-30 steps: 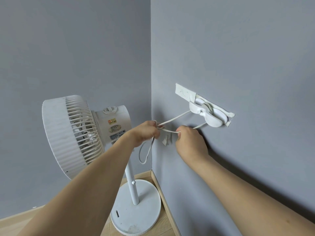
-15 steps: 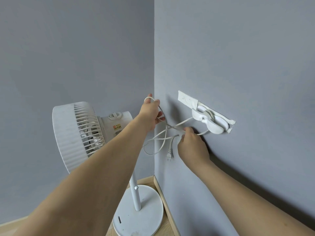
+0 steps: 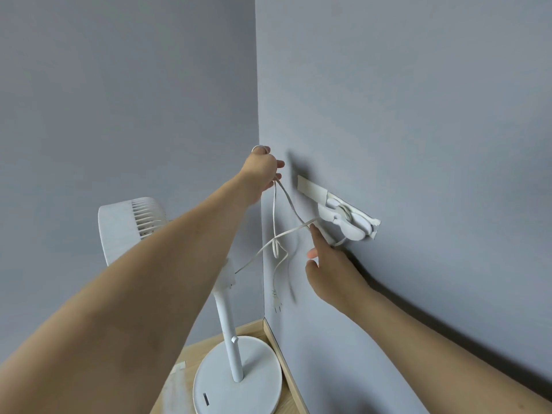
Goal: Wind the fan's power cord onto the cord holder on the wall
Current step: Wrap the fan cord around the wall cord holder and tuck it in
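A white cord holder is taped to the grey wall on the right. The fan's thin white power cord runs from the holder up into my left hand, which is raised near the room corner and closed around it. A loop of cord hangs below that hand, and the plug dangles free against the wall. My right hand is just below and left of the holder, fingers spread, index fingertip touching the cord where it leaves the holder. The white pedestal fan stands behind my left arm.
The fan's round base and pole stand on a wooden floor in the corner. A wooden skirting strip runs along the foot of the right wall. Grey walls meet at the corner.
My left hand has risen with the cord, drawing it up and taut from the holder. My right hand has let go of its pinch and opened. The plug now hangs lower.
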The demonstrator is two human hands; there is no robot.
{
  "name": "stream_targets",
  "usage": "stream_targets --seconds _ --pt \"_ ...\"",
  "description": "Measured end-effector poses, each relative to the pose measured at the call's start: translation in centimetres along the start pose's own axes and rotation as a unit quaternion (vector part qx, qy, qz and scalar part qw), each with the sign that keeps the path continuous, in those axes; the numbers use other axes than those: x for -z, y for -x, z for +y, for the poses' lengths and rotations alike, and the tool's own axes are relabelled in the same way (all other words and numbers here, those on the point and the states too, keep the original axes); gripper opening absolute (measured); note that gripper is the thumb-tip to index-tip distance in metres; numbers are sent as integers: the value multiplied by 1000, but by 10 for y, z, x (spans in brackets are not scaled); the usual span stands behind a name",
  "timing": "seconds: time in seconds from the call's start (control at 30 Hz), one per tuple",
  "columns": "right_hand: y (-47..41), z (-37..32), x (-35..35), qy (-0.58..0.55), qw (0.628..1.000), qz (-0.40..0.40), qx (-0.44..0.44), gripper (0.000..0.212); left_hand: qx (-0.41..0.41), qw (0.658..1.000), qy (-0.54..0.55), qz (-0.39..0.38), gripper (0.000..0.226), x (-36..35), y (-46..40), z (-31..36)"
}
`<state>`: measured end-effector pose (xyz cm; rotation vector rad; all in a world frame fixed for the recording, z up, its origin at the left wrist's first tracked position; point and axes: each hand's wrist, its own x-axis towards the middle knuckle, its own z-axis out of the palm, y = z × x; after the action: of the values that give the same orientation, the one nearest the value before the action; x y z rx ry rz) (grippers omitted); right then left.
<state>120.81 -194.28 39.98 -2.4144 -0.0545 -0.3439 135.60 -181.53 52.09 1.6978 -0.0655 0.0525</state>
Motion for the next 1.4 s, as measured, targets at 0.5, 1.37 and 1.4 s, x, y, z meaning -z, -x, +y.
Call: stream_targets --seconds 0.5,1.37,1.4 --pt "-41 -104 83 286 955 67 34 17 -149 957 -246 46 14 31 17 42" --pt "-63 -144 142 534 837 99 73 34 -468 790 -396 -29 61 47 96 0" --pt "-63 -144 141 531 839 95 76 34 -443 788 -429 -9 66 47 97 -2"
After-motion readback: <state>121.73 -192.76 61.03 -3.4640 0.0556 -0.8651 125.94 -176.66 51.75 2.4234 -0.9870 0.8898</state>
